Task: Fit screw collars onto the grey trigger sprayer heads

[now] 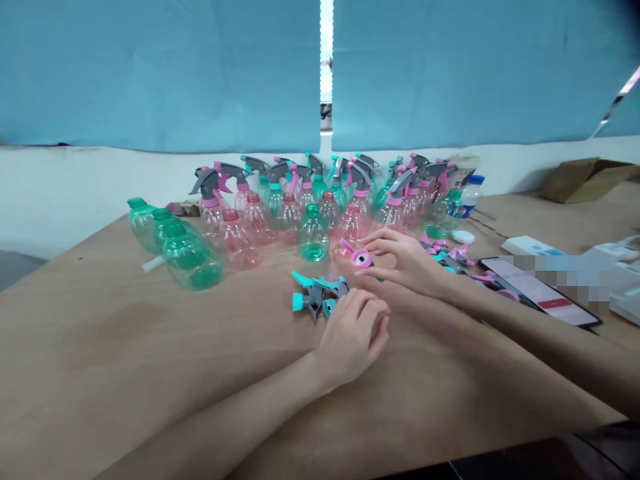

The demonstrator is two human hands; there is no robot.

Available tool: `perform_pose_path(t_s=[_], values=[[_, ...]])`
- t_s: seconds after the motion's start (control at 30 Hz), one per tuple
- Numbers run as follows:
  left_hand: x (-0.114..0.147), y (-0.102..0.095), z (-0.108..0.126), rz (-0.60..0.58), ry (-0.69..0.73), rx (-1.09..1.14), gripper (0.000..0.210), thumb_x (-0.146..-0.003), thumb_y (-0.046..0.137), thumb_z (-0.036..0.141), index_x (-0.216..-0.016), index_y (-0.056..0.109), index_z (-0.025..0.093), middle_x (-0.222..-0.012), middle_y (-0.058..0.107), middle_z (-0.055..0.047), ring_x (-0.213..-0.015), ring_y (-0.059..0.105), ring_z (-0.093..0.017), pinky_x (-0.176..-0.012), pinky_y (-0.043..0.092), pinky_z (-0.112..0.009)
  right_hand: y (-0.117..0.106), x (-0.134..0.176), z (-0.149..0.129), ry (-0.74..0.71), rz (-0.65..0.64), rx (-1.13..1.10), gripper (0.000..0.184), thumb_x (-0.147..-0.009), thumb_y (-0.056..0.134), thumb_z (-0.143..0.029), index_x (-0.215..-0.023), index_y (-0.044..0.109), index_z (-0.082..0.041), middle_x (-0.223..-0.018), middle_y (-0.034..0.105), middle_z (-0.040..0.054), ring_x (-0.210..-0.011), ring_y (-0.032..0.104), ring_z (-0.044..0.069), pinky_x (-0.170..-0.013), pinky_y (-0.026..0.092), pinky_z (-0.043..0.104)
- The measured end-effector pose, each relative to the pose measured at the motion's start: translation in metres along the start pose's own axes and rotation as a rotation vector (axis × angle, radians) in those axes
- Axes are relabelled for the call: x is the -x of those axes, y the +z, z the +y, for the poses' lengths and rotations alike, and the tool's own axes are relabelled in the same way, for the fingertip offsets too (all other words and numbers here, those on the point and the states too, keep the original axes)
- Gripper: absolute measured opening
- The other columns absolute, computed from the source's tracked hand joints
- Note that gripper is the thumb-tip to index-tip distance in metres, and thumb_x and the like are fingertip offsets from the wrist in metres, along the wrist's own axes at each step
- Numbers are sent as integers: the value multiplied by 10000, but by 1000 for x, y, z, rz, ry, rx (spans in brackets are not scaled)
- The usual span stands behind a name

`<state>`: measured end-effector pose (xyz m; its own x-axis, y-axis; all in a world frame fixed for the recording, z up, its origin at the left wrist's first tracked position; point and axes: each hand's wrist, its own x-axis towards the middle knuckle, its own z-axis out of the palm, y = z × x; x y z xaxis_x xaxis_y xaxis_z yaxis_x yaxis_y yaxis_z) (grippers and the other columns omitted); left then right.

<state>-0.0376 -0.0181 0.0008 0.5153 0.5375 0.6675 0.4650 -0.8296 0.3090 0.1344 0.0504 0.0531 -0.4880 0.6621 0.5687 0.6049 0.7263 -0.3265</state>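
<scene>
Between the thumb and fingers of my right hand point(407, 263) is a pink spray trigger head point(361, 259), its round collar facing me. My left hand point(350, 337) is curled closed in front of it, lower and to the left. What its fingers hold, if anything, is hidden. Teal and grey spray trigger heads point(314, 295) lie on the table just beyond my left hand, partly covered by it. A green bottle without a head point(313, 235) stands behind them. Beside it are uncapped pink bottles point(240, 241), one of them right behind the pink trigger head.
Several bottles with trigger heads point(275, 187) stand in rows at the back. Green bottles point(193, 260) are at the left. Loose trigger heads point(453, 259), a phone point(545, 293), a white box point(533, 247) and a cardboard box point(583, 179) lie to the right on the wooden table point(125, 373).
</scene>
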Motion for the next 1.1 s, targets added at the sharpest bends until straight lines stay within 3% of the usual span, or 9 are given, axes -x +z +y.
perform_pose_path(t_s=[0.1,0.2,0.3,0.4,0.53,0.67,0.77,0.9,1.1], values=[[14,-19,-1,26,53,-14,76,-864,466,112,-899,502,170,-838,561,-47,-791,527,-178,-699,472,-314,17,-10,-14,-47,-31,1,274,-798,656,-382,-975,636,-172,-1106,592,101,-1029,584,228,-900,498,406],[23,-31,-5,67,18,2,90,-855,480,101,-894,511,176,-836,559,-44,-796,528,-172,-718,478,-315,35,-18,-29,-92,-182,24,258,-797,664,-322,-1006,632,-173,-1158,568,118,-1088,553,247,-896,498,409],[25,-36,-9,127,-35,28,110,-851,485,86,-888,511,186,-857,558,-42,-828,534,-173,-762,482,-336,46,-18,-37,-89,-348,20,330,-776,676,-233,-1093,614,-164,-1221,535,147,-1119,538,271,-879,505,418],[22,-36,-12,150,-92,16,107,-852,496,94,-899,517,188,-893,539,-48,-865,530,-182,-792,482,-359,44,-11,-37,-91,-374,0,334,-778,662,-207,-1104,613,-159,-1259,527,144,-1187,495,275,-933,477,414],[20,-33,-15,111,-201,-44,92,-859,508,135,-932,525,187,-1017,518,-83,-997,519,-227,-857,468,-427,25,6,-31,-76,-336,-49,349,-827,620,-303,-1167,582,-232,-1295,523,91,-1218,475,253,-961,462,414],[19,-32,-17,52,-232,-121,114,-854,519,145,-958,538,187,-1098,500,-102,-1053,501,-256,-879,447,-471,1,30,-18,31,-334,-55,415,-819,624,-380,-1215,561,-273,-1279,532,73,-1202,495,251,-986,441,430],[19,-31,-14,21,-177,-164,123,-847,526,125,-949,557,187,-1093,502,-98,-1029,494,-248,-873,438,-452,-19,49,0,127,-313,20,367,-823,600,-431,-1157,607,-279,-1305,513,74,-1195,504,266,-1006,416,458],[16,-28,-5,-15,-67,-154,138,-832,518,83,-922,558,180,-1050,530,-91,-964,509,-227,-834,449,-413,-49,73,35,243,-266,135,397,-799,588,-507,-1098,640,-251,-1249,546,108,-1125,550,308,-922,466,488],[3,-10,8,-59,1,-72,119,-825,508,82,-873,555,180,-1000,566,-85,-905,533,-207,-789,472,-375,-77,97,73,258,-247,199,365,-812,553,-532,-1055,641,-274,-1146,612,100,-1009,602,313,-791,512,459]])
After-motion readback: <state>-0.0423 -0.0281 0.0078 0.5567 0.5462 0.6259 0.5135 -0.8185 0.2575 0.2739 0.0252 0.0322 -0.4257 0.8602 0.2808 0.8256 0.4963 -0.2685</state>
